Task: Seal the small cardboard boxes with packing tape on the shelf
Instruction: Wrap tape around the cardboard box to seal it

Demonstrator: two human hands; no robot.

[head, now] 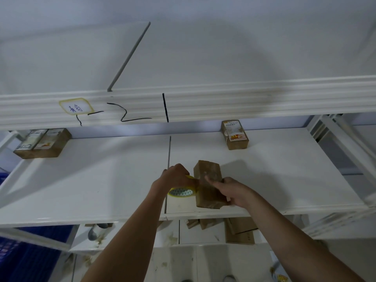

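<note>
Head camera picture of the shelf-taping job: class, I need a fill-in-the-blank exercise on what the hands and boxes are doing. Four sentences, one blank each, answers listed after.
1. The left hand grips a roll of ____.
2. The right hand rests on the ____ side of the cardboard box.
3. The tape roll sits on the box's ____ side.
4. A labelled box stands at the back of the shelf, to the ____ of the hands.

Answers: tape; right; left; right
</note>
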